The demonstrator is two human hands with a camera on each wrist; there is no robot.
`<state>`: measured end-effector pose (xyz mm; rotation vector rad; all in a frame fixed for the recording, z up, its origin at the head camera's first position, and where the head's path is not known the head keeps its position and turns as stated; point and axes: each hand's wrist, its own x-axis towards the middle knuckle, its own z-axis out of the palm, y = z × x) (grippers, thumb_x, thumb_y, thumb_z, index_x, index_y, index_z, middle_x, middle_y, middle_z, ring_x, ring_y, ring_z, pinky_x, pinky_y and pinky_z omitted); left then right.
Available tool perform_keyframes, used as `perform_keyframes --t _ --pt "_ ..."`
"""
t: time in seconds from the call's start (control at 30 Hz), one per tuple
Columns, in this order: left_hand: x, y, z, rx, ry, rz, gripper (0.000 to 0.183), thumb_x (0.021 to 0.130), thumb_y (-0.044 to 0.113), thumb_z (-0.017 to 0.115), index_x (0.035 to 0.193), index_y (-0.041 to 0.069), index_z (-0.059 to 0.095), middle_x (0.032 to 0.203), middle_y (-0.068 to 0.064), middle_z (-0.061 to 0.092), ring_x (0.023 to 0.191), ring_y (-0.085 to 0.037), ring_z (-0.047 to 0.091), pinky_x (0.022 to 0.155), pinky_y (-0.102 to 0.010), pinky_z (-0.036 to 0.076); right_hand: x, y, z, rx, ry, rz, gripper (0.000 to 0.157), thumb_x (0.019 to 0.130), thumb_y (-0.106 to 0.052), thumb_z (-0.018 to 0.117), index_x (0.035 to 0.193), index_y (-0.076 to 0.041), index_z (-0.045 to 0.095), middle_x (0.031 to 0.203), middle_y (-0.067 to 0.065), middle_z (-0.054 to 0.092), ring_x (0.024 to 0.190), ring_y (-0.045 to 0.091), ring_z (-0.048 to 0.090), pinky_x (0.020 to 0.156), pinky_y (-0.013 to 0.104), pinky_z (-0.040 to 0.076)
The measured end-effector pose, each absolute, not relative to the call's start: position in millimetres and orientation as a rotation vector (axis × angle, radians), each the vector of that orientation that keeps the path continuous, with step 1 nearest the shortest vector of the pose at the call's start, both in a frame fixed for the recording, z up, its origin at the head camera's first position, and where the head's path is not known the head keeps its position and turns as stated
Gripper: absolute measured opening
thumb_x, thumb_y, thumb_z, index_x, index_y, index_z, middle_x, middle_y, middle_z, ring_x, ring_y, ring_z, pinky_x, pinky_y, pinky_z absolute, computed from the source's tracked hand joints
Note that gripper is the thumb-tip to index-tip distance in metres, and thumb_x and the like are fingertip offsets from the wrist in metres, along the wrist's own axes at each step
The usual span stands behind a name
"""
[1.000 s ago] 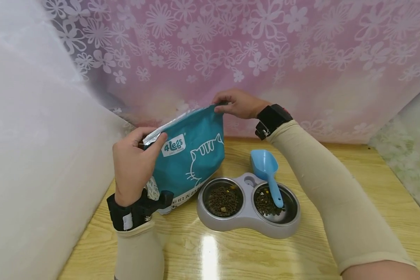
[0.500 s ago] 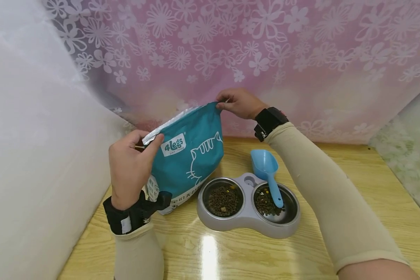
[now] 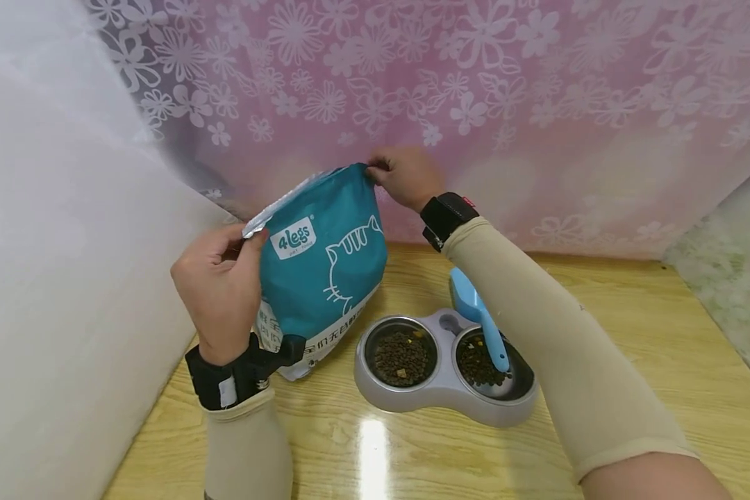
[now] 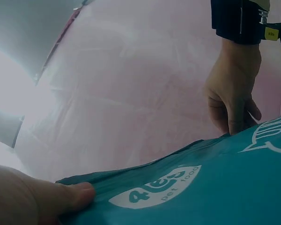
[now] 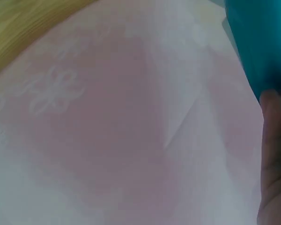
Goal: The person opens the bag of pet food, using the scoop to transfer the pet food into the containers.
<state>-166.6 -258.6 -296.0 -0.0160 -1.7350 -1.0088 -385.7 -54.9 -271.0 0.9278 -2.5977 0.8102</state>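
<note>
A teal pet food bag (image 3: 306,278) with a white cat outline stands tilted at the left of the table in the head view. My left hand (image 3: 221,292) pinches the near left corner of its silvery top edge. At the far right corner of that edge, my right hand (image 3: 407,176) pinches the bag. The left wrist view shows the top edge stretched between the left thumb (image 4: 68,197) and the right hand (image 4: 234,89). In the right wrist view, fingers (image 5: 274,140) meet the bag's teal corner (image 5: 260,51). The bag's contents are hidden.
A grey double bowl (image 3: 437,399) with brown kibble (image 3: 402,359) in both steel dishes stands right of the bag. A blue scoop (image 3: 490,333) rests across the right dish, partly behind the right sleeve. A pink floral curtain (image 3: 362,90) hangs behind; a white wall (image 3: 69,243) borders the left.
Both hands have moved left and slightly up in the head view, drawing the bag's top with them. The right sleeve now covers part of the scoop and right dish.
</note>
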Motion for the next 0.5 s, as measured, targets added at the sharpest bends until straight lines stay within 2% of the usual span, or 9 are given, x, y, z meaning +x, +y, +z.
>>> perform_keyframes --t 0.27,0.4,0.5 --pt "-169.5 -262.6 -293.5 0.014 -1.725 -0.975 0.018 0.085 0.021 0.074 0.088 0.003 0.076 0.082 -0.001 0.069 0.07 -0.003 0.061 0.066 -0.02 0.048 -390.3 -77.3 -279.8 0.843 -2.502 0.887 0.023 0.099 -0.025 0.056 0.113 -0.014 0.069 0.104 -0.002 0.068 0.092 0.008 0.063 0.082 0.018 0.046" --pt "-165.5 -261.2 -293.5 0.065 -1.827 -0.972 0.018 0.086 0.02 0.07 0.084 0.002 0.074 0.079 0.0 0.066 0.067 -0.004 0.059 0.063 -0.02 0.046 -393.8 -84.2 -285.2 0.939 -2.581 0.901 0.029 0.101 -0.026 0.052 0.126 -0.015 0.06 0.118 -0.003 0.063 0.107 0.01 0.059 0.091 0.02 0.042" --pt "-163.2 -259.3 -293.3 0.12 -1.913 -0.977 0.018 0.088 0.019 0.065 0.082 0.002 0.069 0.076 0.001 0.063 0.065 -0.005 0.056 0.06 -0.02 0.043 -394.5 -87.2 -288.0 1.104 -2.666 0.897 0.041 0.102 -0.024 0.049 0.142 -0.016 0.044 0.133 -0.002 0.054 0.123 0.012 0.05 0.099 0.023 0.036"
